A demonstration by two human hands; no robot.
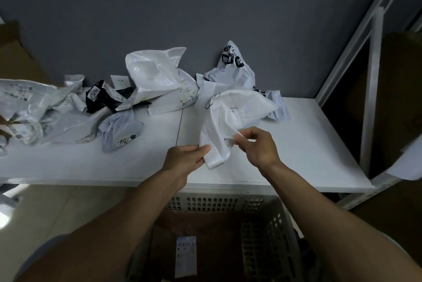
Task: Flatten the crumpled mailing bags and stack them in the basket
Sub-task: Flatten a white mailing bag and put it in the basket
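Mailing bag [230,117], the white one: where are we holding it?

We are holding it low over the counter [308,144], at 12 o'clock from the basket [217,203]. Our left hand [185,158] is pinching its near edge between the thumb and curled fingers [203,150]. Our right hand [258,144] is pinching a fold just beside it, at 3 o'clock of the left.

Is it lying flat?

No, it is bulging and creasing, and its far end is sitting just in front of a printed bag [233,65] at 12 o'clock.

What else are we seeing?

Crumpled bags are lying in a heap [57,110] at 9 o'clock on the counter, a black one [102,99] among them. A big white bag [155,76] is sitting at 11 o'clock. Down at 6 o'clock the basket is holding a brown bag [205,224] with a pale label [186,255].
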